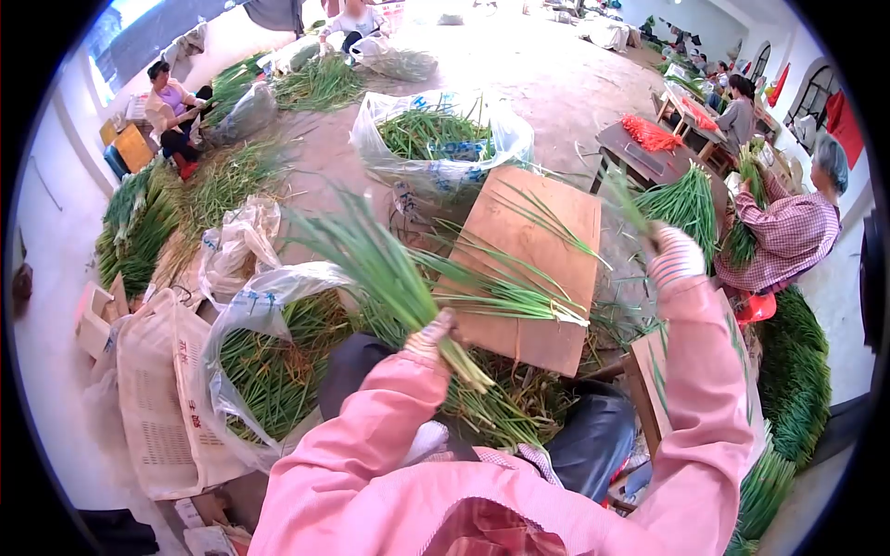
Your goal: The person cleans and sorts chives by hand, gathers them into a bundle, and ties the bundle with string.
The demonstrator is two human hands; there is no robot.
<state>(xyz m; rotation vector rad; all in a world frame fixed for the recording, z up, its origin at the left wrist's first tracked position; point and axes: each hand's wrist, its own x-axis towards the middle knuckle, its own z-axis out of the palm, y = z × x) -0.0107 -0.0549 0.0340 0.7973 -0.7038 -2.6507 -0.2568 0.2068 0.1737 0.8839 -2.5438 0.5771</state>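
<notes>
Plainly, your left hand (432, 335) was closed around a green-onion bundle (385, 269), leaf tips (324, 222) pointing up-left, stem ends (471, 368) down-right. Your right hand (675, 255), well apart beyond the wooden board (552, 345) and its loose stalks (519, 301), seemed closed on a blurred green wisp (629, 202).

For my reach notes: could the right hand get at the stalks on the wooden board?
Likely yes: the stalks lie uncovered near the right hand, though it seems to hold some blades.
</notes>
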